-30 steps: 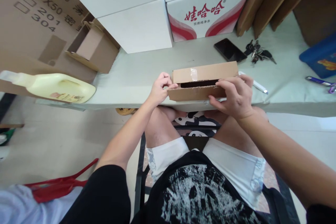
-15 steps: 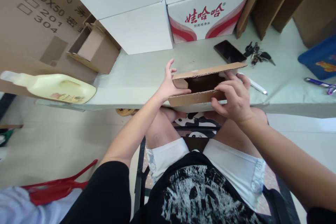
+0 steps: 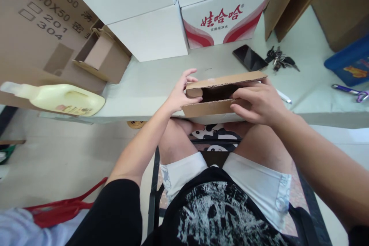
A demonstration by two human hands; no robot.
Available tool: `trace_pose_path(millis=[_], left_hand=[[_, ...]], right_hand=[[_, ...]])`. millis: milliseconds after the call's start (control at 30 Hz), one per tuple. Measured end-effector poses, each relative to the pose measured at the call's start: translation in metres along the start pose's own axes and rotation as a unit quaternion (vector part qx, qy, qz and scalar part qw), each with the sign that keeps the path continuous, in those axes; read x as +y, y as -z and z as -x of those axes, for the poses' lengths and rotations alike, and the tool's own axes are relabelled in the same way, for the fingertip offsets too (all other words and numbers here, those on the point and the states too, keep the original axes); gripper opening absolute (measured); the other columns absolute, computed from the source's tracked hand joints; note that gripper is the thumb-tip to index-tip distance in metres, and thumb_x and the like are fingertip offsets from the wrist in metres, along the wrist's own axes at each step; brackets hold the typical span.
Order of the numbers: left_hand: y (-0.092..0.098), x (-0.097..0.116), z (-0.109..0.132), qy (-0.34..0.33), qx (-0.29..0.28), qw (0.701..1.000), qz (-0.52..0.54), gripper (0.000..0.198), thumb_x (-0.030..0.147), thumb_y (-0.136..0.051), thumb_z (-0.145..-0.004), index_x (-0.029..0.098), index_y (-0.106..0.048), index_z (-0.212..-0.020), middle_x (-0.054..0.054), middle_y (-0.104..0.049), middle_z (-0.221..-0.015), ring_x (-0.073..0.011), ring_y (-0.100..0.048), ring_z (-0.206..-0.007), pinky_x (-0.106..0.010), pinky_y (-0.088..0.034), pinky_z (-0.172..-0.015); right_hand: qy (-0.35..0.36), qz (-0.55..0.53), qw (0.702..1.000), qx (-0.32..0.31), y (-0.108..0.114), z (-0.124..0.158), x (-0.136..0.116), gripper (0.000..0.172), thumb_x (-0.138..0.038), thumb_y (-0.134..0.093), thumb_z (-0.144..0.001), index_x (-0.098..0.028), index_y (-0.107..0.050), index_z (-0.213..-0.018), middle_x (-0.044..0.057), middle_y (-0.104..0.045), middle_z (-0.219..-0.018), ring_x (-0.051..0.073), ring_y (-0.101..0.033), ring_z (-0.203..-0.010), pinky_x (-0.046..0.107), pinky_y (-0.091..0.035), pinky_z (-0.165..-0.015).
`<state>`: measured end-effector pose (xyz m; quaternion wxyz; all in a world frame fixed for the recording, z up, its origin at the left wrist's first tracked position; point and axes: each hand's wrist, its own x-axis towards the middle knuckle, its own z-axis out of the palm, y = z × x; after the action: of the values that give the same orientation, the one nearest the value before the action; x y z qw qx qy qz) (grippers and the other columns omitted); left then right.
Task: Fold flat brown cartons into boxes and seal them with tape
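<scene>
A small brown cardboard box (image 3: 208,109) is at the front edge of the table, its open side facing up toward me and its inside dark. My left hand (image 3: 182,94) grips its left end, with the thumb on the near edge and the other fingers behind the far wall. At the right end, my right hand (image 3: 256,102) holds the box with bent fingers over the near wall and the opening. Some of the right fingers are hidden behind the cardboard. A white pen-like stick (image 3: 284,96) lies partly covered beyond my right hand.
On the pale green tablecloth (image 3: 147,84) lie a black phone (image 3: 250,58), keys (image 3: 278,59) and a purple pen (image 3: 346,89). White cartons (image 3: 152,34) stand at the back. At left are a yellow bottle (image 3: 67,100) and an open cardboard box (image 3: 111,61); a blue container (image 3: 350,63) is at right.
My right fingers have drawn closer together around the box's right end, covering more of it and of the white stick. The box and left hand have shifted slightly left.
</scene>
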<state>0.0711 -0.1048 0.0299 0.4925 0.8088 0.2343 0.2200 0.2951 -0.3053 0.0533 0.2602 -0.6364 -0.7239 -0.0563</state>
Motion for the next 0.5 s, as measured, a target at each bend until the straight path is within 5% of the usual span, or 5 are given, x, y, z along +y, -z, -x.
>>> trace_pose_path(millis=[167, 333, 500], left_hand=[[0.004, 0.008, 0.002, 0.037, 0.009, 0.999, 0.018, 0.063, 0.041, -0.083, -0.072, 0.026, -0.052, -0.125, -0.008, -0.065, -0.121, -0.0233, -0.065, -0.116, -0.032, -0.053, -0.088], [-0.002, 0.012, 0.002, 0.04, -0.027, 0.999, -0.021, 0.114, 0.048, -0.099, -0.053, 0.031, -0.038, -0.147, -0.014, -0.051, -0.145, -0.0329, -0.056, -0.132, -0.045, -0.049, -0.105], [-0.007, 0.008, -0.002, 0.094, 0.003, 0.995, -0.018, 0.112, 0.048, -0.1, -0.053, 0.034, -0.04, -0.147, -0.013, -0.051, -0.138, -0.0307, -0.06, -0.119, -0.045, -0.052, -0.098]], right_hand=[[-0.011, 0.038, 0.998, -0.05, -0.006, -0.002, 0.005, 0.025, -0.044, -0.05, -0.089, -0.024, -0.052, -0.074, 0.002, -0.059, -0.061, 0.021, -0.053, -0.063, 0.04, -0.035, -0.077], [-0.007, 0.07, 0.997, 0.026, -0.025, 0.004, 0.001, 0.03, -0.046, -0.048, -0.09, -0.024, -0.052, -0.07, 0.006, -0.063, -0.068, 0.025, -0.057, -0.076, 0.044, -0.036, -0.085], [-0.008, 0.076, 0.997, 0.033, -0.03, 0.003, -0.001, 0.032, -0.046, -0.047, -0.092, -0.023, -0.054, -0.071, 0.006, -0.063, -0.073, 0.026, -0.056, -0.082, 0.045, -0.036, -0.089]])
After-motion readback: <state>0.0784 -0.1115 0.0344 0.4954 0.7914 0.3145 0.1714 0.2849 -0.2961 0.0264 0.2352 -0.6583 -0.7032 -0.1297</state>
